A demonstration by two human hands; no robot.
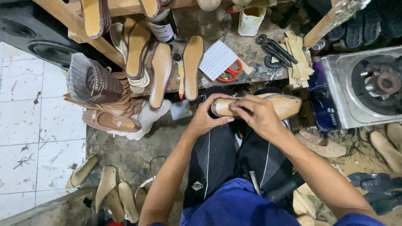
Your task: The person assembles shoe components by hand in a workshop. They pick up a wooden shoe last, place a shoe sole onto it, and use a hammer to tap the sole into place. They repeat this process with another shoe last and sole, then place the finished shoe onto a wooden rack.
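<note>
A tan shoe sole with a dark edge [281,105] lies sideways above my knees, held in both hands. My left hand [206,114] grips its heel end from below, thumb along the rim. My right hand [256,114] lies over the middle of the sole, fingers pressing on its top face. The toe end sticks out to the right, past my right hand.
A wooden bench [247,54] ahead carries several insoles [192,65], red-handled scissors [229,72], black pliers [274,49] and a white patterned sheet [217,58]. A pile of brown shoes [104,96] sits left, a gas stove [360,88] right, wooden lasts [109,192] on the floor.
</note>
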